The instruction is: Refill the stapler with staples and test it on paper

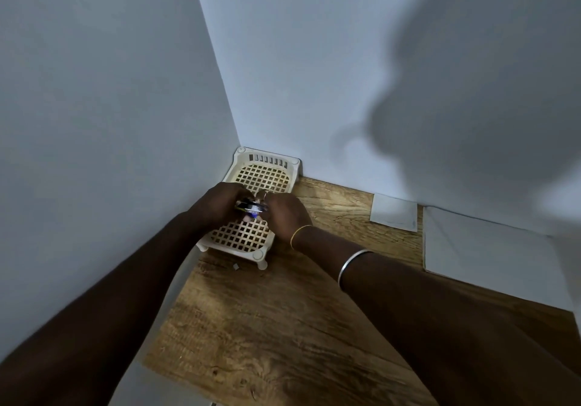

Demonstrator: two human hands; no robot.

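A cream plastic rack with a square lattice top and short legs (242,236) stands on a brown wood-grain table (283,327), pushed into the corner where two pale walls (94,122) meet. Everything else is placed from this rack.

Just above the middle of the rack's lattice, both hands meet around a small dark stapler with a shiny metal strip (250,207). The left hand (220,204) comes in from the rack's left side, its fingers curled round that end of the stapler. The right hand (284,214) comes from the rack's right side, and its fingers close over the other end. The stapler is held between the two and seems lifted clear of the lattice, though the hands cover most of it. Whether it is open or closed cannot be told.

A thin gold bangle (300,236) circles the right wrist beside the rack's right edge, and a wider silver bangle (352,264) sits further up the forearm.

On the table just in front of the rack's near right leg lies a tiny grey scrap (235,266), too small to identify. Well to the right of the rack a small white paper sheet (394,212) lies flat against the wall. Further right again lies a larger white paper sheet (484,251). A broad dark shadow (471,91) falls across the wall above both papers.
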